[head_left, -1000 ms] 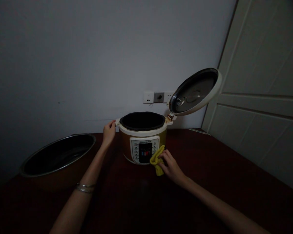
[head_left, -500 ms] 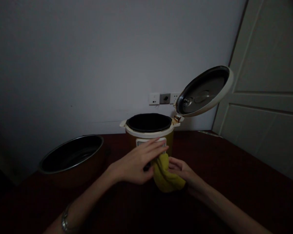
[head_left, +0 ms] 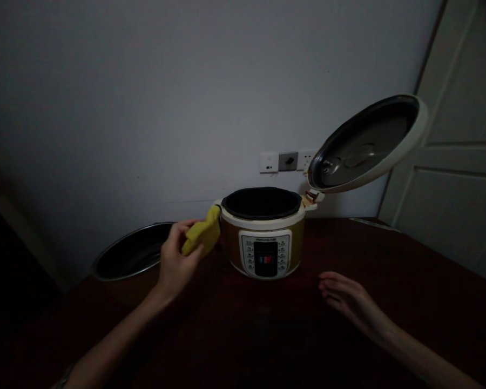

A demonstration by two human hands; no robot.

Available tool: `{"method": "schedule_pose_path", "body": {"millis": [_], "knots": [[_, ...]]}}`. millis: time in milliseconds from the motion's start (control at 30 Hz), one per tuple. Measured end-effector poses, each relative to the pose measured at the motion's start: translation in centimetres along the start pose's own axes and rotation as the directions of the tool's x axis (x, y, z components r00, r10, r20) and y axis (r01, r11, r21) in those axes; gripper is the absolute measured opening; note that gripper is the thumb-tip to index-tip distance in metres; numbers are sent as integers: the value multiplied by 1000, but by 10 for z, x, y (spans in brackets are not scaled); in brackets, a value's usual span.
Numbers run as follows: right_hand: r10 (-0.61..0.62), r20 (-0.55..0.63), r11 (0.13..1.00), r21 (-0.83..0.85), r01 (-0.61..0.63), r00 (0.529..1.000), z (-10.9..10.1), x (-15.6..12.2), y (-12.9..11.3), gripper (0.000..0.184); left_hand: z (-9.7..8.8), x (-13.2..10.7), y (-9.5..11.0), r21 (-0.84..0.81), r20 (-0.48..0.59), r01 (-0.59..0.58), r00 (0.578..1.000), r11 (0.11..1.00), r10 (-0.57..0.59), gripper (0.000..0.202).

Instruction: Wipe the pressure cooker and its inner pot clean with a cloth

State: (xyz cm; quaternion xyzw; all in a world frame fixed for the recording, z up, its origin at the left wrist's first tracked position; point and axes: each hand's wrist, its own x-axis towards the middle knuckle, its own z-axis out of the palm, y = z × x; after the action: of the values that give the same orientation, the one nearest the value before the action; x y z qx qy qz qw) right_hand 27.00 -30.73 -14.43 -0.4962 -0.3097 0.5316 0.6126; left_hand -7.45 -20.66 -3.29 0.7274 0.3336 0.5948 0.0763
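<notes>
A gold and white electric pressure cooker (head_left: 263, 243) stands on a dark red table (head_left: 348, 335) by the wall. Its round lid (head_left: 366, 146) is swung up and open on the right. Its black inner pot shows inside. My left hand (head_left: 177, 265) is closed on a yellow cloth (head_left: 202, 235) and presses it against the cooker's left handle and side. My right hand (head_left: 344, 297) hovers low over the table to the right of the cooker, fingers loosely spread, holding nothing.
A wide steel basin (head_left: 133, 256) sits on the table at the left, behind my left hand. Wall sockets (head_left: 287, 161) are on the white wall behind the cooker. A pale door (head_left: 461, 173) stands at the right.
The yellow cloth passed from my right hand to my left, which moved it to the cooker's left side. My right hand drew back to the right, empty. The view shifted left.
</notes>
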Motion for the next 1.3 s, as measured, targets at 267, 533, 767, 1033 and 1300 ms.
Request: {"method": "schedule_pose_path", "body": {"millis": [267,533,767,1033,1300], "knots": [[-75,-44,997,-2,75,996,-25,4,12,25,52,-16,-40,129,415,-640,728,757,545,70],[-106,27,994,-7,106,994,-20,2,9,20,87,-21,-29,212,478,-782,606,587,635,72],[-106,33,994,15,105,994,-20,3,10,21,118,-6,35,297,651,-893,449,338,612,52],[-103,70,994,40,101,992,-23,-2,10,21,172,-54,35,242,767,-944,328,225,552,43],[-128,62,992,22,127,990,-21,0,9,23,172,-66,24,227,770,-916,377,331,515,47]]}}
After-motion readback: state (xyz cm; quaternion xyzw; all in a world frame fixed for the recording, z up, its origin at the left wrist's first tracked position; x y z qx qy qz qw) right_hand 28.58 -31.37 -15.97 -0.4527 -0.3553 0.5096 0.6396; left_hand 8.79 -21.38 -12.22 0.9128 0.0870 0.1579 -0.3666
